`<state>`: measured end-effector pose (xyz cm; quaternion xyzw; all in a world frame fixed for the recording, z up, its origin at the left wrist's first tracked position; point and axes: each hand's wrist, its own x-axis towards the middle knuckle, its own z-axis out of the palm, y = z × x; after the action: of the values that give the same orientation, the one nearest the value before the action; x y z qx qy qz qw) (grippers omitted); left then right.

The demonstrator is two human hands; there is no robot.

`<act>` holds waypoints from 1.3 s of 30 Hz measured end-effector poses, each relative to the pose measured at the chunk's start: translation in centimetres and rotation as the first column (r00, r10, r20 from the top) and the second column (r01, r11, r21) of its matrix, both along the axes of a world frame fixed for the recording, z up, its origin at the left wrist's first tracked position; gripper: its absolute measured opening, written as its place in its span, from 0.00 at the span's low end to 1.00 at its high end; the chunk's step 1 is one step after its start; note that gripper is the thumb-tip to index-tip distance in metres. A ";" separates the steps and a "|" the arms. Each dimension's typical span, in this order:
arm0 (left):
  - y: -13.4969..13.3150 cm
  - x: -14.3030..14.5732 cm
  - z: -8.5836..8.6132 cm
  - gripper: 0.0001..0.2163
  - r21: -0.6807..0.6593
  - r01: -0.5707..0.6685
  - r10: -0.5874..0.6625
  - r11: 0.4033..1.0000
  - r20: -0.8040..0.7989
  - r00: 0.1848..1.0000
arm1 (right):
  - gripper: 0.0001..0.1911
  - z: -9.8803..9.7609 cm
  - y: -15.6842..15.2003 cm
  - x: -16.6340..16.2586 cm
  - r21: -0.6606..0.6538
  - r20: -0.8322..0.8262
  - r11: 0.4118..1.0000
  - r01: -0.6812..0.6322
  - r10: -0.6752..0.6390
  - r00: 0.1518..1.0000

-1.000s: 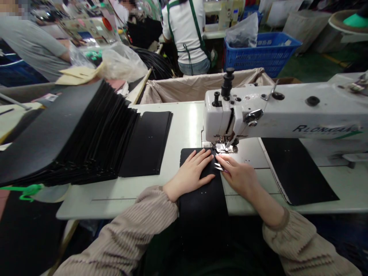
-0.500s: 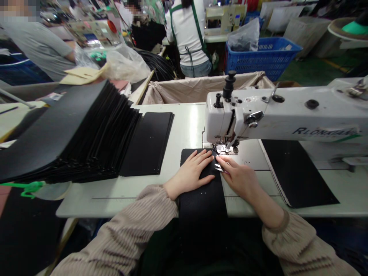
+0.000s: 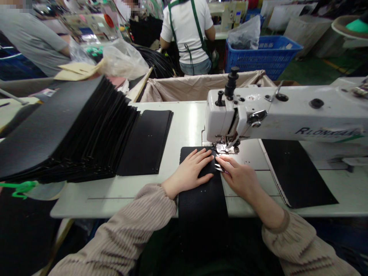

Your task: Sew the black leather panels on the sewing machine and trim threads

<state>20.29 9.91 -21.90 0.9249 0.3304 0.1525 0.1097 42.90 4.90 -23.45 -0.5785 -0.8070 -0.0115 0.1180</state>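
While the left hand [image 3: 191,168] lies palm down with its fingers a little spread, pressing on a black panel [image 3: 202,207] and grasping nothing, the right hand [image 3: 243,176] is partly curled around small metal snips [image 3: 219,168], its forefinger stretched to the panel's right edge. The blades stand slightly apart and point to nine o'clock, over the panel. Taking that panel as the centre of the dial and twelve as straight ahead, its far part rests on the pale table [image 3: 115,191] and its near end hangs past the front edge toward six. Just beside its far right corner, at one o'clock, is the lit presser foot [image 3: 227,148] of a white sewing machine [image 3: 273,111]; whether the two touch cannot be made out. At three o'clock another black panel [image 3: 299,172] lies flat, partly behind the machine arm. A low pile [image 3: 143,142] of similar panels sits at ten, touching a tall, leaning stack [image 3: 66,119] farther out. Beyond the table toward twelve are a cloth-lined bin [image 3: 181,88] and a co-worker in a white top [image 3: 188,42], back turned; a blue crate [image 3: 258,61] stands at one o'clock.
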 end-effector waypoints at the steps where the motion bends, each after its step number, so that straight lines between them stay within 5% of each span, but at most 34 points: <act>1: 0.0 0.0 0.0 0.27 0.003 0.002 -0.002 1.000 0.001 1.000 | 0.26 0.0 0.0 0.0 0.001 0.005 1.000 0.004 -0.004 1.000; 39: 0.0 -0.1 0.1 0.24 0.019 0.012 -0.012 1.000 0.007 1.000 | 0.25 0.1 -0.1 0.1 -0.005 -0.013 1.000 -0.002 0.001 1.000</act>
<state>20.19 9.87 -21.79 0.9273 0.3232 0.1581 0.1029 43.01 4.82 -23.32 -0.5783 -0.8067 -0.0056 0.1216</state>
